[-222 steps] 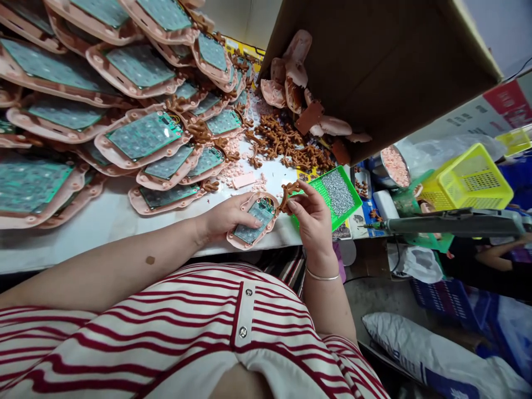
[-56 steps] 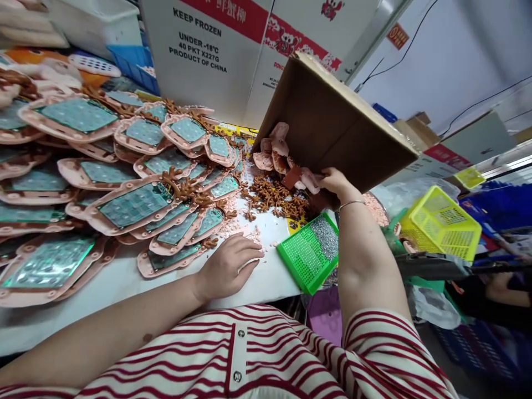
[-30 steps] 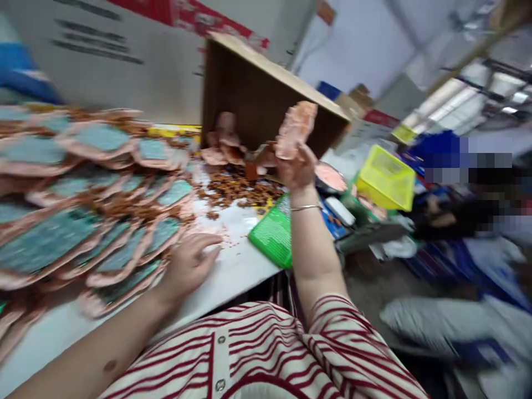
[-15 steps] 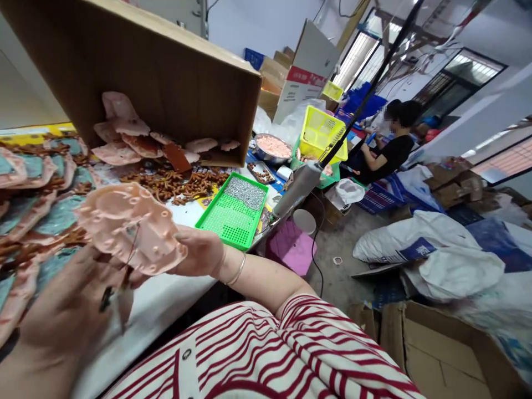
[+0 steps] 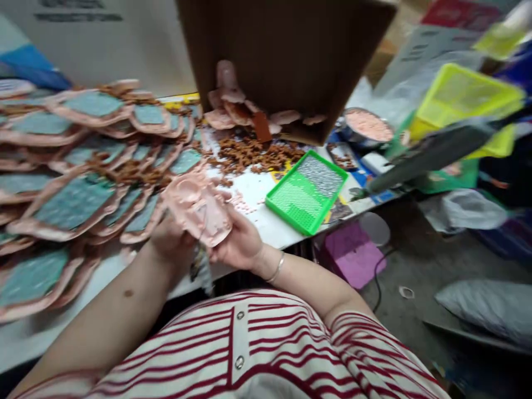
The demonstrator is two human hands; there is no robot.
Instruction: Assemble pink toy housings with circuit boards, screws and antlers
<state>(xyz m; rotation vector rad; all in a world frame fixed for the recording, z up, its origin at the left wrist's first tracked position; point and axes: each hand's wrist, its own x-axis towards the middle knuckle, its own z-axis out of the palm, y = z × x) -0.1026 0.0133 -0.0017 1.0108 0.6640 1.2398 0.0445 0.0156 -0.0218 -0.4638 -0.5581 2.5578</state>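
Both hands hold one pink plastic shell (image 5: 197, 209) over the near edge of the white table (image 5: 266, 224). My left hand (image 5: 168, 244) grips its left side from below; my right hand (image 5: 241, 244) holds its right side. A small circuit piece on thin wires (image 5: 201, 269) dangles under the shell between my hands. The frame is motion-blurred.
Many pink shells with green circuit boards (image 5: 75, 199) are stacked at the left. A tipped cardboard box (image 5: 286, 50) spills pink shells over a heap of brown antler parts (image 5: 253, 155). A green tray of screws (image 5: 305, 191), a hanging electric screwdriver (image 5: 419, 160), a metal bowl (image 5: 366, 124) and a yellow basket (image 5: 461, 100) are at the right.
My right hand took a pink shell from the box and brought it down to the table's near edge. My left hand left the table and now grips the shell too.
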